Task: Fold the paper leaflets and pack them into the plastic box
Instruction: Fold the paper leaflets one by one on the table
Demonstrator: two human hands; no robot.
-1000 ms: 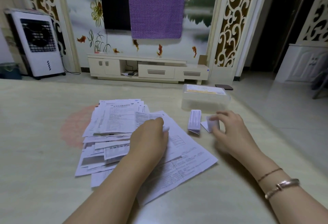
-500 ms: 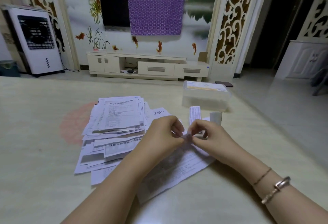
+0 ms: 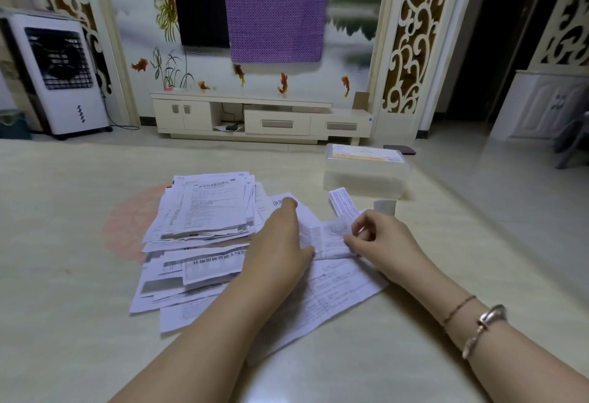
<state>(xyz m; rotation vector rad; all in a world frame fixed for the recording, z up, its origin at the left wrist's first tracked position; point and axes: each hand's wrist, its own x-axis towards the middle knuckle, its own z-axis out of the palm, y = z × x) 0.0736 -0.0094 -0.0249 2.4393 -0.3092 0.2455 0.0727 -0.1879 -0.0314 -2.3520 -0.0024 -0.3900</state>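
Leaflet in hand: a small printed leaflet (image 3: 331, 238) lies partly unfolded between the two hands, on top of a large open sheet (image 3: 331, 291).
Left hand: the left hand (image 3: 279, 252) lies flat with straight fingers on the leaflet's left part; its grip is apart, pressing down.
Right hand: the right hand (image 3: 382, 240) has its grip clamped on the leaflet's right end, thumb and curled fingers pinching it.
Pile: one loose pile (image 3: 204, 227) of unfolded leaflets lies just left of the left hand; the count of sheets cannot be told.
Folded pieces: two; one strip (image 3: 342, 203) lies just beyond the right hand, and one small piece (image 3: 385, 207) stands near it, in front of the box.
Box: one clear plastic box (image 3: 365, 173) with its lid on stands at the far right of the table, near the table's right edge.
Edges and room: the table (image 3: 63, 275) shows bare surface left of the pile, in front of the forearms and to the right of the right wrist.
Change: half a second ago both hands pinched the leaflet close together at its middle; now the left hand has flattened and the leaflet is spread wider. One second ago the right hand was at the small piece.
Surroundings: one cabinet (image 3: 261, 118) and one air cooler (image 3: 60, 74) stand by the far wall.
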